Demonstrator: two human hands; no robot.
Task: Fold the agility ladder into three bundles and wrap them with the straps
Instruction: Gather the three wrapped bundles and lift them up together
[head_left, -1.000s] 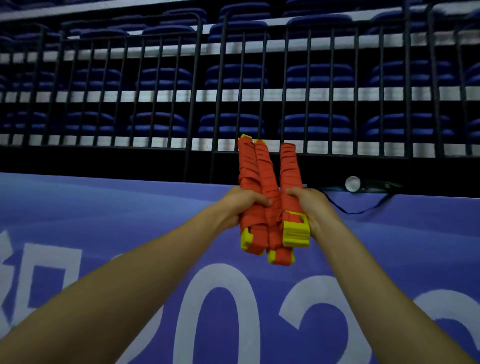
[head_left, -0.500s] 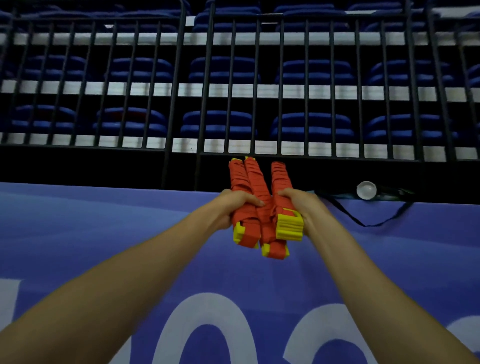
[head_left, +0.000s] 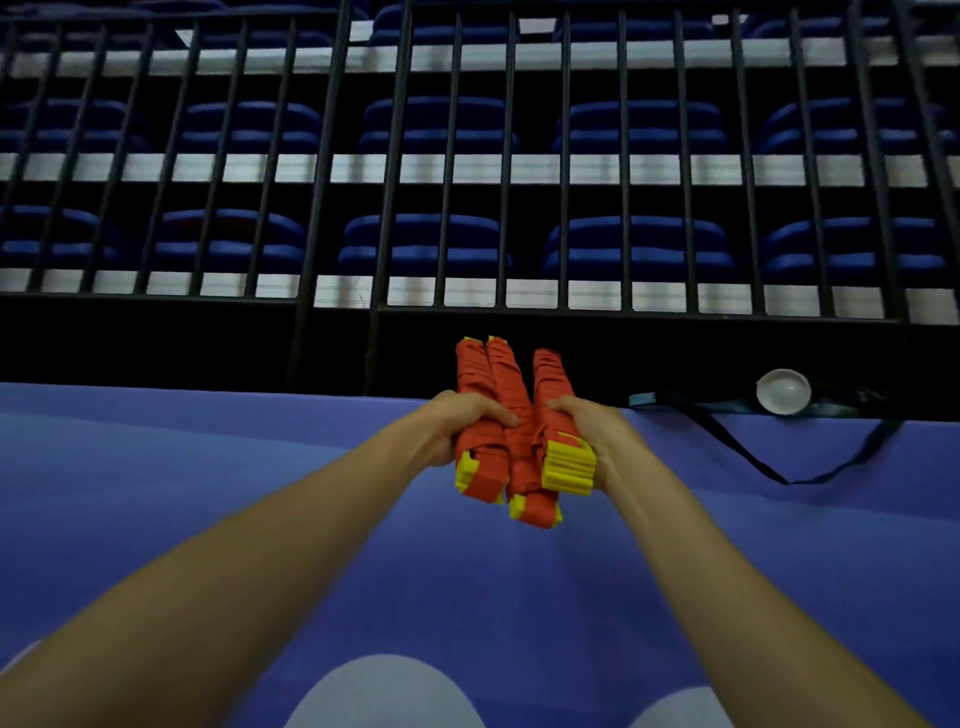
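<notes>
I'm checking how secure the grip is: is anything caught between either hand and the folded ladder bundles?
Nothing visible. The left hand and the right hand both grip the ladder bundles directly, one on each side. The black cord lies apart, off to the right.

Black railing (head_left: 571, 313) fronts blue seats (head_left: 431, 244); black cord (head_left: 737, 451) drapes over blue banner (head_left: 208, 493).

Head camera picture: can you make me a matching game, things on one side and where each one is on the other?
1 ladder bundles
2 white round thing
3 black cord
4 blue seats

A behind the railing
B just above the banner, far right
C gripped by left hand and right hand
D hanging down over the banner

Pairs: 1-C, 2-B, 3-D, 4-A
</notes>
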